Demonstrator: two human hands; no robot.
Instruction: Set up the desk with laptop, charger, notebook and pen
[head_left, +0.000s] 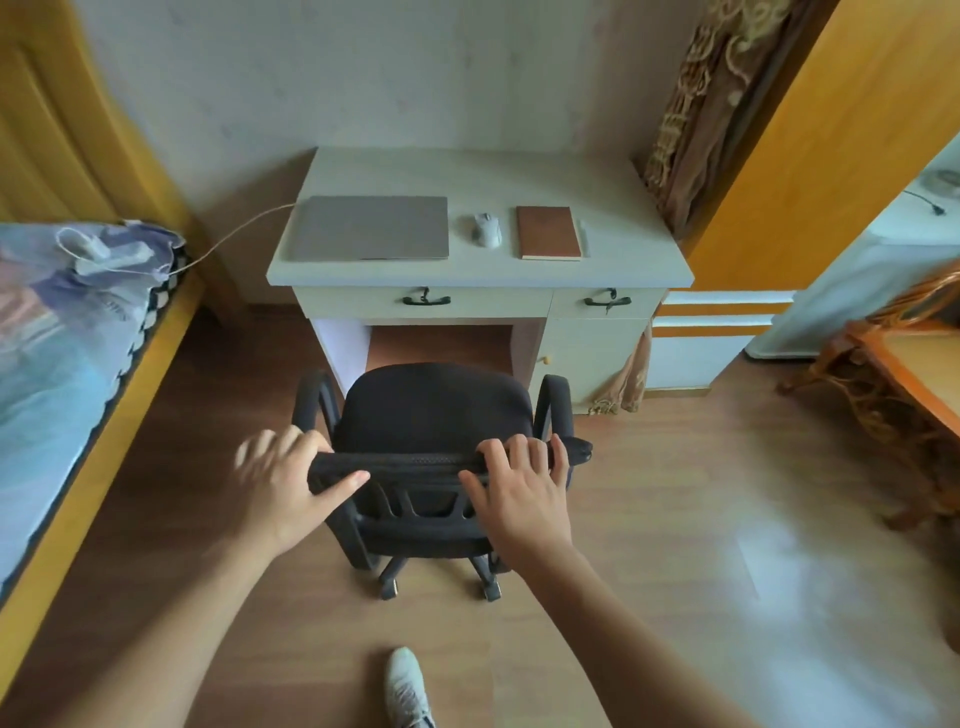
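- Head view: both hands hold the chair (439, 410) by its backrest top; the left hand (291, 483) looks blurred, fingers over the rim and thumb below it, and the right hand (519, 491) curls its fingers over the edge.
- Laptop (370, 227) lies shut on the desk (467, 171), left side, long axis across the desk; its cable (234, 236) runs off left to the charger (101, 249) on the bed (57, 364).
- Notebook (549, 232) lies right of the mouse (487, 229), long axis running front to back; a pale pen (584, 236) seems to lie beside it.
- Risk, as I judge it: the slack cable could snag and drag the laptop; a hard shove of the chair could jolt the desk.
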